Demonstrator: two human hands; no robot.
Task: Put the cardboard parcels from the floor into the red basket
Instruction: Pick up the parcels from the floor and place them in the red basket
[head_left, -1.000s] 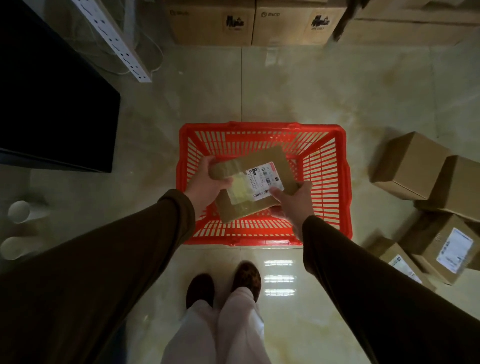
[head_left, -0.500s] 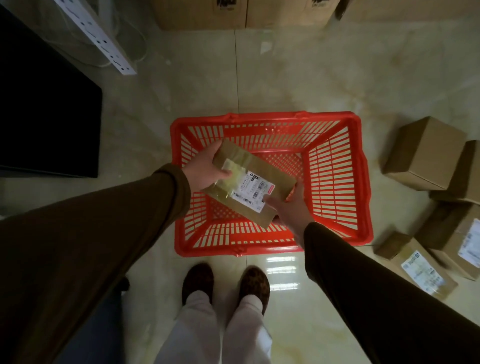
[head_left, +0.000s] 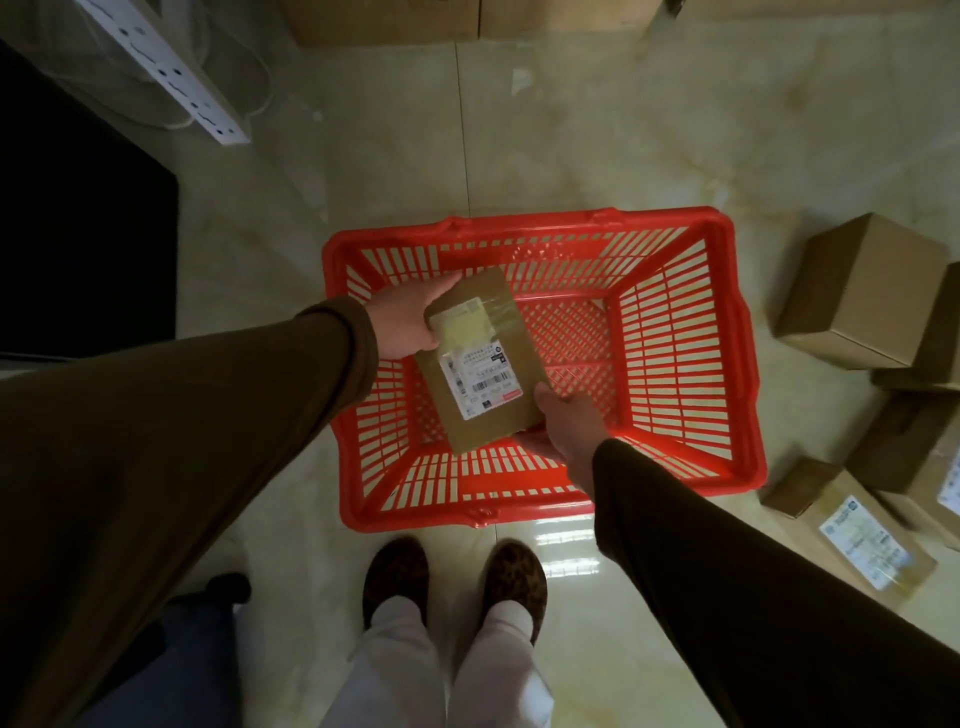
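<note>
Both sets of fingers (head_left: 543, 400) grip one flat parcel (head_left: 480, 358): left hand (head_left: 408, 322) at its far corner, right hand (head_left: 569, 426) at its near corner, above the empty red basket (head_left: 748, 364). Lower it level onto the mesh bottom, then release both hands together.

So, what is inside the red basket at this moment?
The red basket shows only its bare slotted floor. The flat parcel is held over it by the left hand and right hand; the floor part under the parcel is hidden.
</note>
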